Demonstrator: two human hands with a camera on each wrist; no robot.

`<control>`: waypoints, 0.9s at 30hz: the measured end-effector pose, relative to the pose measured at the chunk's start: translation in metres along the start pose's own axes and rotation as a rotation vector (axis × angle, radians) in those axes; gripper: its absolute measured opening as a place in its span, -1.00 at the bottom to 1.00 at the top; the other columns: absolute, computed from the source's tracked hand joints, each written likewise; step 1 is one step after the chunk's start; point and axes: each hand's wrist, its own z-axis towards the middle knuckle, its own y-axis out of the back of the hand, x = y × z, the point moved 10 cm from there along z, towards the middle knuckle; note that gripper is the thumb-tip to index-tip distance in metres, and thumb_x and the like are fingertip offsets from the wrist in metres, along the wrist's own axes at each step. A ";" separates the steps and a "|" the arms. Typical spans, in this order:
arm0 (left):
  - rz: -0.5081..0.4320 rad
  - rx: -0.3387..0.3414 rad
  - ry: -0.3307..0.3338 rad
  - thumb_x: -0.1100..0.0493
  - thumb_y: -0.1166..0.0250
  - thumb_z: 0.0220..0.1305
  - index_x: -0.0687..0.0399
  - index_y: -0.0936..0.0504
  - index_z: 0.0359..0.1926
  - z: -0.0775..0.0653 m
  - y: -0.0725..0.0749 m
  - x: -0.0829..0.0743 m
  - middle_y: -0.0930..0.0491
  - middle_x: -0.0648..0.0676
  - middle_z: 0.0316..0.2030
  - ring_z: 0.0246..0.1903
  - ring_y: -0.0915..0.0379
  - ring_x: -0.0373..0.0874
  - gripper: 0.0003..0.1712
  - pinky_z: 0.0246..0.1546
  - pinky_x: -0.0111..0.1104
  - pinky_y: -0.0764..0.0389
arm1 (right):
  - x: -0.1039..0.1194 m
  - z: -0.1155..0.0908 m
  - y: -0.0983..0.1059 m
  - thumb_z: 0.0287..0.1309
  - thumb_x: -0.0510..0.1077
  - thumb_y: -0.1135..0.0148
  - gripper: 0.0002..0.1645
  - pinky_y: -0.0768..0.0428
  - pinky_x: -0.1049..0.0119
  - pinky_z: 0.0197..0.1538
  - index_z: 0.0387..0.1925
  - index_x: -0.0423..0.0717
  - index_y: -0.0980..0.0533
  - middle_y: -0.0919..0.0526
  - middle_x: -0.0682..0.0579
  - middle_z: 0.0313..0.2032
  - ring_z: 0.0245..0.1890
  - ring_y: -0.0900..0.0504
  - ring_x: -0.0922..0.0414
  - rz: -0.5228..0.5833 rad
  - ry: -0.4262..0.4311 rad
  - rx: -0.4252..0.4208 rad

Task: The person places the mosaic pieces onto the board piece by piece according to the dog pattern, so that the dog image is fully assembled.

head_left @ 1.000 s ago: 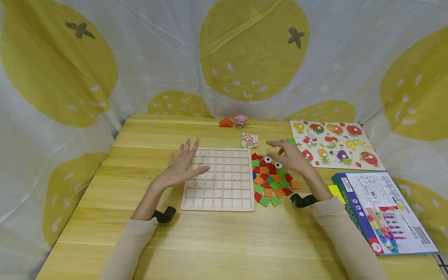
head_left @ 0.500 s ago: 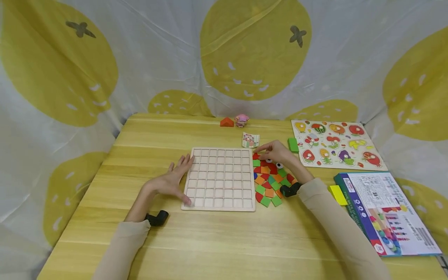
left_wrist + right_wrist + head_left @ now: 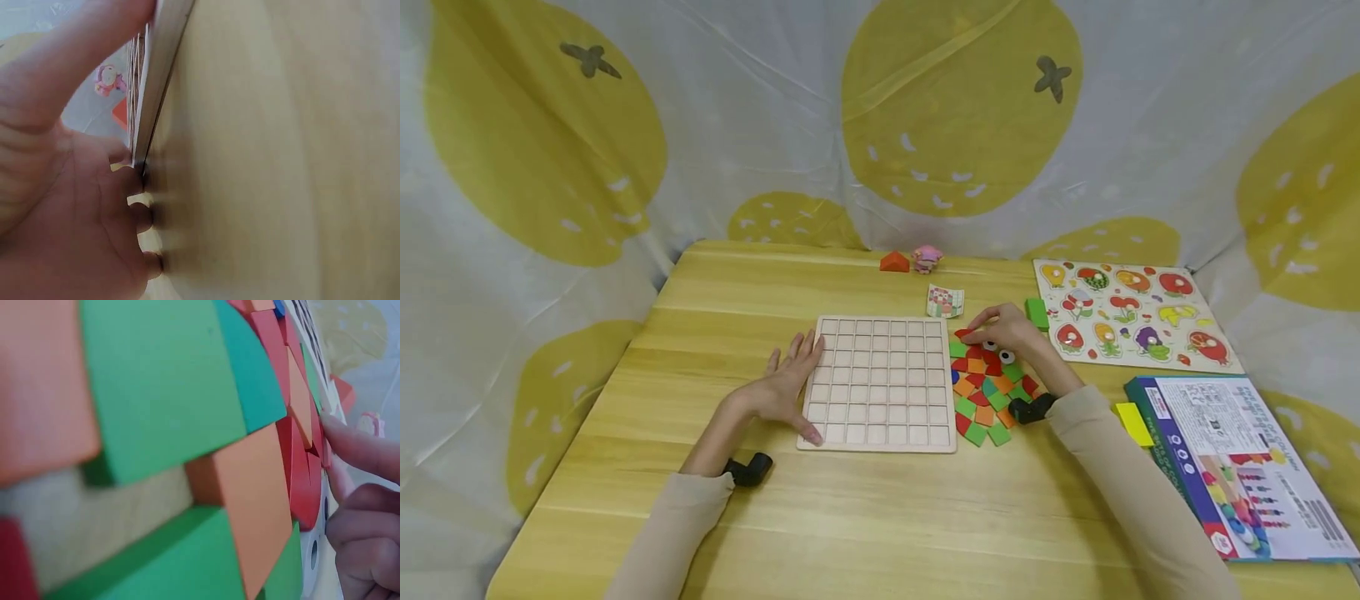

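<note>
A pale wooden grid board (image 3: 880, 383) with square cells lies on the table. My left hand (image 3: 778, 392) rests at its left side, fingers spread and straight, with the thumb on the lower left corner; the left wrist view shows the fingertips down beside the board's edge (image 3: 159, 81). Along the board's right side is a loose pile of red, green and orange tiles (image 3: 983, 415). Over the pile's far end, my right hand (image 3: 1011, 329) pinches a red tile (image 3: 964, 335) between thumb and forefinger. Two white eye pieces (image 3: 1007, 357) lie just below that hand.
Behind the board are a small patterned card (image 3: 944, 302), a red triangular block (image 3: 895, 262) and a pink figurine (image 3: 927, 258). At the right lie a green block (image 3: 1037, 315), a fruit puzzle board (image 3: 1138, 312), a yellow block (image 3: 1133, 424) and a printed box (image 3: 1247, 467).
My left hand has come down from above the board to its left edge. The right hand has lowered to the pile and taken a red tile between thumb and forefinger.
</note>
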 end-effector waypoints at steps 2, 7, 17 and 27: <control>-0.038 -0.009 -0.011 -0.27 -0.62 -0.46 0.17 0.51 0.49 -0.001 0.003 0.002 0.64 0.23 0.49 0.49 0.73 0.20 0.79 0.39 0.26 0.53 | 0.001 -0.001 0.001 0.04 -0.02 -0.44 -0.62 -0.35 0.37 -0.53 -0.16 -0.16 -0.60 -0.57 0.06 -0.44 -0.65 -0.32 0.22 0.017 0.012 -0.024; -0.070 -0.021 -0.036 -0.26 -0.63 -0.45 0.15 0.48 0.50 -0.003 0.010 0.009 0.59 0.18 0.51 0.51 0.67 0.17 0.77 0.40 0.26 0.50 | 0.007 -0.003 -0.003 0.06 -0.10 -0.42 -0.63 -0.34 0.37 -0.54 -0.12 -0.21 -0.60 -0.75 0.07 -0.49 -0.63 -0.53 0.22 0.115 0.036 -0.032; 0.023 0.017 0.036 -0.30 -0.61 -0.54 0.16 0.53 0.49 0.011 0.008 0.010 0.68 0.23 0.48 0.48 0.76 0.19 0.83 0.38 0.28 0.53 | 0.002 -0.005 -0.003 -0.02 -0.09 -0.48 -0.67 -0.43 0.39 -0.51 -0.18 -0.13 -0.65 -0.74 0.06 -0.53 -0.61 -0.51 0.18 0.096 0.000 -0.085; 0.008 0.011 0.027 -0.31 -0.60 -0.51 0.18 0.51 0.49 0.010 0.006 0.010 0.67 0.24 0.48 0.48 0.77 0.20 0.81 0.37 0.28 0.56 | 0.010 -0.003 0.003 0.06 -0.03 -0.42 -0.68 -0.29 0.38 -0.57 -0.20 -0.15 -0.66 -0.54 0.09 -0.62 -0.64 -0.32 0.19 -0.014 0.067 -0.148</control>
